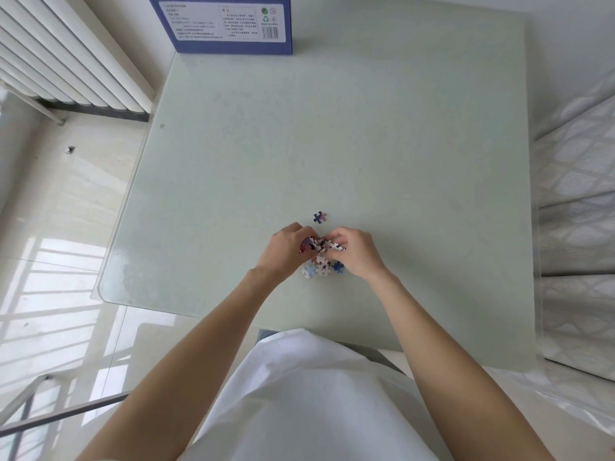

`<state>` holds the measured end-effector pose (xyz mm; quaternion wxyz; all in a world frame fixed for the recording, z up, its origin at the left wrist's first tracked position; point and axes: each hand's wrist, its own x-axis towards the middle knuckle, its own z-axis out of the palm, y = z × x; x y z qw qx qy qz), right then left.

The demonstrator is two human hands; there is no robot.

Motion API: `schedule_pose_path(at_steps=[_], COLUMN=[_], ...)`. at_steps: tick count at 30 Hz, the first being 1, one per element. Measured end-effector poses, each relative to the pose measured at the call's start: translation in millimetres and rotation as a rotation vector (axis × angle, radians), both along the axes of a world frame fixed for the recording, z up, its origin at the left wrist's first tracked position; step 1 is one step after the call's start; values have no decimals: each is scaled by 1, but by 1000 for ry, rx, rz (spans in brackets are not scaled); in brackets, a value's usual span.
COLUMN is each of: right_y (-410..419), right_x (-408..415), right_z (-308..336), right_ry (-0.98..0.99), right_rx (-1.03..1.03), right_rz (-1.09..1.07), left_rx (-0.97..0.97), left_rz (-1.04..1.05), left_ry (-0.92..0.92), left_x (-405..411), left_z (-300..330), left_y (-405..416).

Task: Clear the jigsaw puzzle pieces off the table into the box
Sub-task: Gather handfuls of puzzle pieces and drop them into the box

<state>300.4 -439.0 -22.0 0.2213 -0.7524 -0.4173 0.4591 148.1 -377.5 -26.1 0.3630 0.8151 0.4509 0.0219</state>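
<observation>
Shirt: our white shirt [299,404] fills the bottom edge.
Loose pieces: we see a few pieces [321,268] flat on the table [399,144], just below our hands.
Left hand: our left hand [283,249] curls round a bunch of pieces [321,245].
Right hand: our right hand [357,252] pinches the same bunch from the other side.
Single piece: one dark piece [319,217] lies just beyond our hands.
Box: blue box [226,23] stands at the far edge, well apart.
</observation>
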Motion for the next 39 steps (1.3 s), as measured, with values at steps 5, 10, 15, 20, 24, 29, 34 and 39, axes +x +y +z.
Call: schedule_pose_path(at_steps=[5, 10, 15, 20, 24, 29, 34, 39], right_y=[-3, -2, -1, -1, 5, 44, 154, 282], right_x=[4, -1, 2, 9, 17, 22, 27, 31], right_z=[-4, -3, -2, 7, 29, 95, 198, 289], right_ry=[129, 57, 26, -40, 55, 124, 117, 22], right_rx=[-44, -2, 19, 77, 115, 222, 524, 799], right_rz=[-36, -105, -108, -183, -289, -221, -112, -91], left_rx=[3, 14, -45, -148, -160, -68, 219, 593], left_rz=[17, -45, 21, 181, 221, 191, 217, 128], left_ry=[3, 22, 1, -71, -138, -267, -465, -520], left_x=[-1, 1, -2, -6, -13, -14, -14, -13], left_z=[-5, -4, 1, 14, 41, 109, 200, 289], left_y=[2, 9, 14, 19, 32, 77, 184, 313])
